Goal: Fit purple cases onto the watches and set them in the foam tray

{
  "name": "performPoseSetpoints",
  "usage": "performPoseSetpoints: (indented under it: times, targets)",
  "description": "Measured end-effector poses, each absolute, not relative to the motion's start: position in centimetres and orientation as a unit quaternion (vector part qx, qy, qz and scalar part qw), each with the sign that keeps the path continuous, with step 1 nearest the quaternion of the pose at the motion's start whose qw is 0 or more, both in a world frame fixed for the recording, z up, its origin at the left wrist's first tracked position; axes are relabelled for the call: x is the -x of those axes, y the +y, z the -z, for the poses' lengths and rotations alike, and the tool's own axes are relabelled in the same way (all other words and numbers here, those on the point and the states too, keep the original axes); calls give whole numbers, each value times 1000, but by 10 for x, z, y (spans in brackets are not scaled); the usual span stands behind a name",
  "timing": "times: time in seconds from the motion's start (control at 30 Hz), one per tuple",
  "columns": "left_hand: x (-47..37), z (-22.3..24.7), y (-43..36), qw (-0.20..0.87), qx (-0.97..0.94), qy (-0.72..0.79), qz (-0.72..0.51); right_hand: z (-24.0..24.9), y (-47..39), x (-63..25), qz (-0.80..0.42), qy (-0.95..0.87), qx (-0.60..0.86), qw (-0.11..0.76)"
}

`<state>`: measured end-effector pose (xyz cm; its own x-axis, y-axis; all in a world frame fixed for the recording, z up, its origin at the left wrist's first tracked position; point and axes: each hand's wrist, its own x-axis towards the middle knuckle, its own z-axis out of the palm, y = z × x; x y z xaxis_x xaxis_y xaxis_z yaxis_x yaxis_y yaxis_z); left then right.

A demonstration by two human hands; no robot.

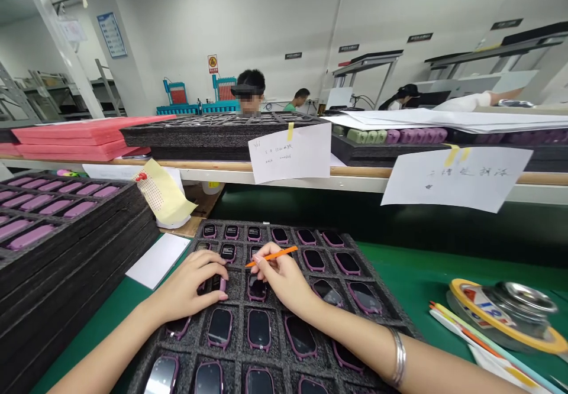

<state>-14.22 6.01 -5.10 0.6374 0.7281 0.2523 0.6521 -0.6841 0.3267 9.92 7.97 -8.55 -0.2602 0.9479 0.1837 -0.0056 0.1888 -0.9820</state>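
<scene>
A black foam tray (pixel 242 329) lies in front of me, its cells holding several purple smartwatch cases with dark screens. My left hand (pixel 195 281) rests over the tray's left side, thumb and fingers closed about the edge of one purple smartwatch (pixel 222 284). Between the thumb and fingers of my right hand (pixel 281 275) is a slim orange pointed stick (pixel 281 253), its tip pointing left, near the middle of the tray. Just under that hand sits another smartwatch (pixel 257 288). A few watches in the far left rows show lit white text.
Stacked foam trays (pixel 89 258) of purple parts stand at left, beside a white paper (pixel 160 260). On the green mat at right lie a tape roll (pixel 470 311), a metal-topped jar (pixel 526 299) and several coloured sticks (pixel 479 341). A shelf (pixel 355 175) with hanging notes crosses ahead; other people sit beyond.
</scene>
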Motion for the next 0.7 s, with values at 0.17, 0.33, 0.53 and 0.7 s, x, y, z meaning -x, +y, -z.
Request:
performPoseSetpoints:
  times: [0.17,0.33,0.53,0.7]
  targets:
    - [144,61,60,107,-896,385,-195,91,93,-69,-533,-614,372,448]
    - [144,66,61,107,-895,387,-195,103,101,-58,-556,-602,376,433]
    - [145,67,58,130,-864,441,-207,100,95,-64,-568,-610,366,414]
    - [145,68,57,143,-850,463,-207,96,92,-65,-564,-620,362,409]
